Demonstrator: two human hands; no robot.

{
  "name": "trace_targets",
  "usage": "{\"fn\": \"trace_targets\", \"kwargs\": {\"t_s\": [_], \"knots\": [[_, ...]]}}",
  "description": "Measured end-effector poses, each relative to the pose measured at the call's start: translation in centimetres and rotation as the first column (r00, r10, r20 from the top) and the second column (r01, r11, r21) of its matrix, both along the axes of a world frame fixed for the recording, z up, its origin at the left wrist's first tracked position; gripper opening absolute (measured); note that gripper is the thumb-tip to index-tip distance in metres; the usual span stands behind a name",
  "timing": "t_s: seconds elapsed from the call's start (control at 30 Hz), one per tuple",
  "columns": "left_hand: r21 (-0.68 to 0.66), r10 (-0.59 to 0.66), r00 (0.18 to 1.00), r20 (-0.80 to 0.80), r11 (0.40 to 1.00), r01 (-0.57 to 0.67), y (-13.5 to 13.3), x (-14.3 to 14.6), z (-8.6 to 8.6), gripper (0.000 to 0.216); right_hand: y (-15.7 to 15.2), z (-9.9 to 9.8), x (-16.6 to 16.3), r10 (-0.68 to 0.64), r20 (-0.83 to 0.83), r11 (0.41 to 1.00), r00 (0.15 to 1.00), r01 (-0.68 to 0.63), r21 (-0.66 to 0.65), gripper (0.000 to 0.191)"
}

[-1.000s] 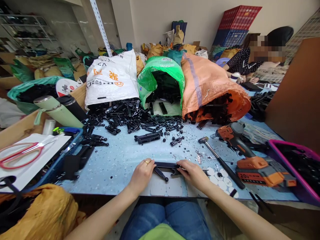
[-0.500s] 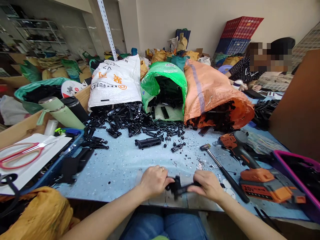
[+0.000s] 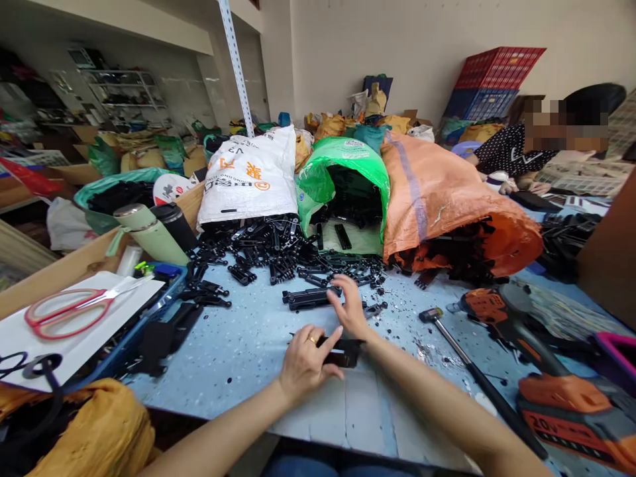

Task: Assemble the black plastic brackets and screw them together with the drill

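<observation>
My left hand (image 3: 307,361), with a ring on one finger, is closed around a dark black plastic part (image 3: 345,354) low over the blue table. One end of that part sticks out to the right of the fingers; the rest is hidden under the hand. Just beyond, my right hand (image 3: 352,306) has its fingers apart and nothing in them. Its fingertips are by the right end of a pair of long black bar-shaped parts (image 3: 305,299); whether they touch, I cannot tell. A smaller black linkage piece (image 3: 376,309) lies right of this hand.
Loose black parts (image 3: 248,248) spill from a white sack (image 3: 253,179), beside green (image 3: 342,149) and orange (image 3: 427,192) sacks. A hammer (image 3: 479,374) and a cordless drill (image 3: 541,358) lie right. Scissors (image 3: 74,308) and a green flask (image 3: 152,232) are left. Another person (image 3: 517,152) sits far right.
Both hands held a black part between them near the table edge. My right hand has let go and moved forward to the long parts; my left hand keeps a black part. The view has shifted left.
</observation>
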State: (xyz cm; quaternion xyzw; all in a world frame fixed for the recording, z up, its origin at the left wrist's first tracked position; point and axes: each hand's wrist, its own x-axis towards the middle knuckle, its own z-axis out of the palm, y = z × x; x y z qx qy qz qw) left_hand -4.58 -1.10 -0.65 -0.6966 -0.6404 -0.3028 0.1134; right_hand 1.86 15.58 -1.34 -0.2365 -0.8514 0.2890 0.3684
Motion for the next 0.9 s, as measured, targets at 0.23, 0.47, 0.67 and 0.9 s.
{"fn": "trace_targets", "kwargs": {"t_s": [0.23, 0.47, 0.67, 0.9], "knots": [[-0.311, 0.202, 0.955, -0.217, 0.913, -0.264, 5.6, -4.2, -1.8, 0.052, 15.3, 2.1, -6.6, -0.164, 0.2, 0.984, 0.966, 0.175, -0.038, 0.016], [-0.302, 0.731, 0.672, -0.119, 0.618, -0.726, 5.8, -14.2, 0.9, 0.039, 19.6, 1.1, -9.8, -0.098, 0.185, 0.92, 0.978, 0.16, -0.358, 0.02], [-0.602, 0.926, 0.361, -0.107, 0.229, -0.765, 4.3, -24.2, 0.4, 0.039, 16.9, 2.3, -7.4, 0.069, -0.037, 0.768, 0.997, -0.077, -0.636, 0.046], [-0.584, 0.916, 0.397, -0.061, 0.29, -0.758, 3.0, -20.2, 0.7, 0.037, 4.5, 3.5, 0.5, 0.341, -0.255, 0.523, 0.905, -0.408, -0.748, 0.04]]}}
